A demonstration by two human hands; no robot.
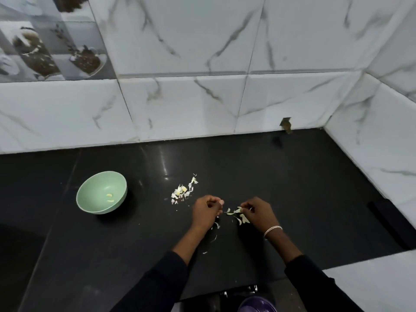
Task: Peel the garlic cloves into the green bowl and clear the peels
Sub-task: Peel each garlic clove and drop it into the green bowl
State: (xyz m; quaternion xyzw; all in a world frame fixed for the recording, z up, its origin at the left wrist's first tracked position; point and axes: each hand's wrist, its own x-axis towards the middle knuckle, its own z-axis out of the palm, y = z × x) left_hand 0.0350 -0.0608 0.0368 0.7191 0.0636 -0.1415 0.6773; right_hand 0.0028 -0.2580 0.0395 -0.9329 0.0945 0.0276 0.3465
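Note:
A green bowl (101,195) stands on the black counter at the left, with two peeled garlic cloves (110,197) lying inside. A heap of white garlic peels (182,190) lies right of the bowl. My left hand (206,213) is curled, its fingertips pinched together; what it holds is hidden. My right hand (256,212) pinches a garlic clove with loose skin (238,210) hanging off it. Loose peel scraps (215,230) lie on the counter under and between my hands.
The black counter (304,188) ends at marble-tiled walls behind and on the right. A purple round object (257,305) and a dark metal fitting (238,291) sit at the counter's near edge. A small hole (286,124) marks the wall's base.

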